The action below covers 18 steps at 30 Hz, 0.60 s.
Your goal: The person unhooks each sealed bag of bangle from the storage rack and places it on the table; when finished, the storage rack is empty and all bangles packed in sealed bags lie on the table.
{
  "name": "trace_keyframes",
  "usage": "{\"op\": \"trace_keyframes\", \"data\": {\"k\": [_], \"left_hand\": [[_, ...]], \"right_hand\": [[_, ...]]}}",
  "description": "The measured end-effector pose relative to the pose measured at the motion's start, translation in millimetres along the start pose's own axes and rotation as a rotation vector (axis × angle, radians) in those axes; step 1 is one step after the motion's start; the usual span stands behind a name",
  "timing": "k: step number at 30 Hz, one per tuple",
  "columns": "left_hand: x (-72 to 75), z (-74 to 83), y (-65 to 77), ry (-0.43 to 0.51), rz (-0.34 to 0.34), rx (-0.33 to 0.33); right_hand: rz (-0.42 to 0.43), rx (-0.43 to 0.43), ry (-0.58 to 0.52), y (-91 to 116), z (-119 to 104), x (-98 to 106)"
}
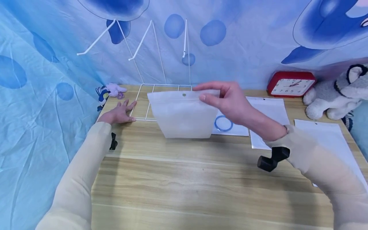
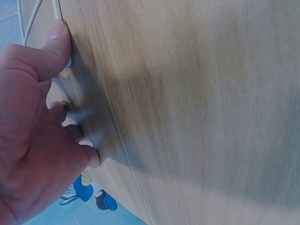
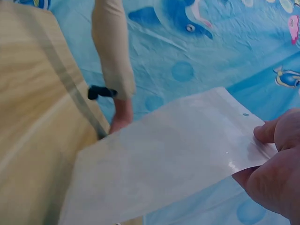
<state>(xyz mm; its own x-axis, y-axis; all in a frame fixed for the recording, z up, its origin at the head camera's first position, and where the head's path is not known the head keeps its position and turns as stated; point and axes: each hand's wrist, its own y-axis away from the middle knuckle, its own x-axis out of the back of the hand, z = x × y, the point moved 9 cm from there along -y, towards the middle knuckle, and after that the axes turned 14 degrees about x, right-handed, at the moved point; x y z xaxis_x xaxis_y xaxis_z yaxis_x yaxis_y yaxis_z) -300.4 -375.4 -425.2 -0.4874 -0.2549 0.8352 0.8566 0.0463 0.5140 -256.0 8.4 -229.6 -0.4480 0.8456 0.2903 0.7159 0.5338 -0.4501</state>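
Note:
A white wire rack (image 1: 147,108) stands at the back left of the wooden table, its thin arms rising in front of the curtain. My left hand (image 1: 119,113) rests at the rack's front left corner, fingers spread, thumb and forefinger touching the base wire. In the left wrist view, the thumb (image 2: 58,44) lies on a wire end. My right hand (image 1: 230,102) pinches the top right edge of a white plastic bag (image 1: 185,118) between thumb and fingers. The bag hangs in front of the rack, hiding part of its base; a small hole shows near its upper edge.
To the right lie a white bag with a blue ring (image 1: 223,123) and more white bags (image 1: 267,108) (image 1: 327,134). A red clock (image 1: 291,84) and a grey-and-white plush dog (image 1: 336,91) stand behind them. A small purple toy (image 1: 115,90) sits at the back left.

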Motion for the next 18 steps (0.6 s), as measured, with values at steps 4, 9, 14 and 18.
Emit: {"op": "trace_keyframes", "data": {"k": [4, 9, 14, 18], "left_hand": [[-0.6, -1.8, -1.1, 0.008, 0.004, -0.004], [-1.2, -3.4, -2.3, 0.007, 0.003, -0.012], [-1.5, -3.0, -2.9, 0.012, 0.000, 0.001], [-1.4, -2.7, -4.5, 0.018, 0.002, 0.006]], "right_hand": [[-0.005, 0.005, -0.002, 16.1, -3.2, -9.1], [-0.020, -0.037, -0.046, 36.1, -6.7, -22.7], [0.001, -0.157, -0.231, 50.4, 11.0, -41.8], [0.036, -0.274, -0.266, 52.7, 44.2, -48.8]]}}
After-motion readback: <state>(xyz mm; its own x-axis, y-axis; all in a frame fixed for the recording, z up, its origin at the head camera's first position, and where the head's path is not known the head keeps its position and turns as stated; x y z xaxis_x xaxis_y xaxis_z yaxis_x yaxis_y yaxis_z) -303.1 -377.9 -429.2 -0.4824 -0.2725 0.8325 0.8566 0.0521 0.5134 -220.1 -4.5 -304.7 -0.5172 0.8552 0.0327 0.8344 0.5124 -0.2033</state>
